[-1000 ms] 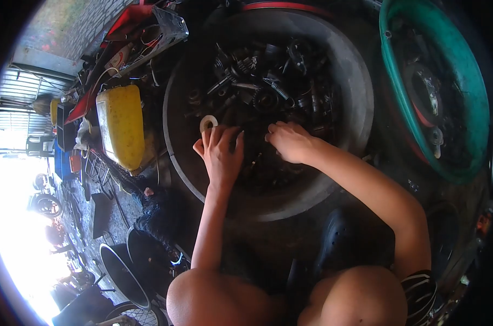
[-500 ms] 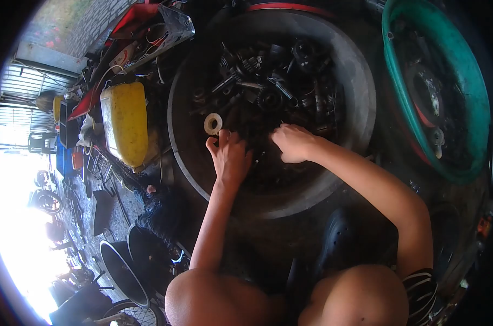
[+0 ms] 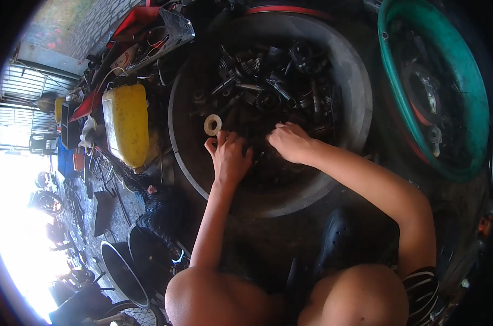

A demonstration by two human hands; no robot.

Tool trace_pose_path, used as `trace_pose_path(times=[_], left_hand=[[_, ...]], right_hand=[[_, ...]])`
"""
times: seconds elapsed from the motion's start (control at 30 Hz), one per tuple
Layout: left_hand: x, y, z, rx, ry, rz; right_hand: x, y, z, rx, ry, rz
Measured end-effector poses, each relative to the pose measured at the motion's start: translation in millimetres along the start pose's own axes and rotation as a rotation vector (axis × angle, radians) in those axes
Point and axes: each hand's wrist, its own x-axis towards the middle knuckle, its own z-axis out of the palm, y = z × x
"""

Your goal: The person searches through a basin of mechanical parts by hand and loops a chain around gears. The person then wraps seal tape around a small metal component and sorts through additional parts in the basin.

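A wide dark basin [image 3: 360,81] holds a heap of greasy metal machine parts, among them a coil spring [image 3: 280,89] and several gears. Over the near left of the heap, my left hand [image 3: 230,158] is closed with fingers curled down; whatever it grips is dark and hidden. Just beyond its fingertips lies a pale ring [image 3: 213,125] with a hole in its middle. Reaching in from the right, my right hand [image 3: 291,142] is closed too, its fingertips pointing left and down among the dark parts. What they hold cannot be made out.
A green basin [image 3: 390,92] with metal parts inside stands to the right. At left are a yellow container [image 3: 135,122], a dark bucket [image 3: 109,261] and a spoked wheel [image 3: 140,312]. My knees and a dark clog [image 3: 336,233] are below the basin.
My right hand has shifted slightly left, and its fingers have turned a little. My left hand stays almost in place. The view has moved slightly.
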Motion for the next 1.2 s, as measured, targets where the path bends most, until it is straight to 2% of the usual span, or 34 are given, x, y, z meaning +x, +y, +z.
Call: trace_pose_path(times=[0.2,0.3,0.4,0.47,0.53,0.57,0.6,0.67,0.73,0.8,0.93,1.0,1.03,1.2], left_hand=[[1.5,1.8,-2.4,-0.018,0.078,-0.005],[1.7,2.8,-4.1,-0.036,0.126,-0.03],[2.4,3.5,-5.1,-0.036,0.137,-0.049],[2.5,2.3,-4.4,-0.037,0.165,-0.061],[3.8,3.6,-4.0,-0.03,0.209,-0.057],[4.4,3.0,-5.3,-0.027,0.252,-0.045],[5.0,2.3,-7.5,-0.023,0.251,-0.044],[7.8,5.4,-9.9,-0.074,0.362,-0.028],[10.4,6.6,-13.0,-0.069,0.42,-0.029],[11.2,6.0,-17.4,-0.107,0.542,-0.024],[9.9,2.9,-20.3,-0.143,0.645,-0.04],[8.5,3.4,-22.6,-0.155,0.652,-0.051],[7.9,4.2,-24.2,-0.144,0.661,-0.048],[8.6,6.0,-24.3,-0.128,0.647,-0.058]], right_hand=[[1.9,-0.3,-0.9,-0.056,0.031,-0.062],[3.8,4.1,-12.1,0.056,0.085,-0.04],[6.7,7.0,-39.6,0.283,0.329,0.2],[3.4,11.7,-60.6,0.501,0.594,0.393],[1.2,31.6,-55.7,0.395,0.889,0.408],[-3.8,36.9,-54.0,0.332,0.873,0.447],[-6.7,39.0,-51.2,0.319,0.74,0.512],[-9.6,36.4,-45.4,0.267,0.303,0.533],[-6.9,22.6,-44.7,0.221,0.014,0.456],[-5.3,12.7,-34.8,0.166,-0.027,0.376],[1.5,7.8,-22.3,0.052,-0.099,0.262],[6.5,7.8,-13.9,-0.042,-0.117,0.185],[6.3,6.5,-9.9,-0.004,-0.041,0.155],[5.0,4.1,-5.6,-0.012,-0.118,0.162]])
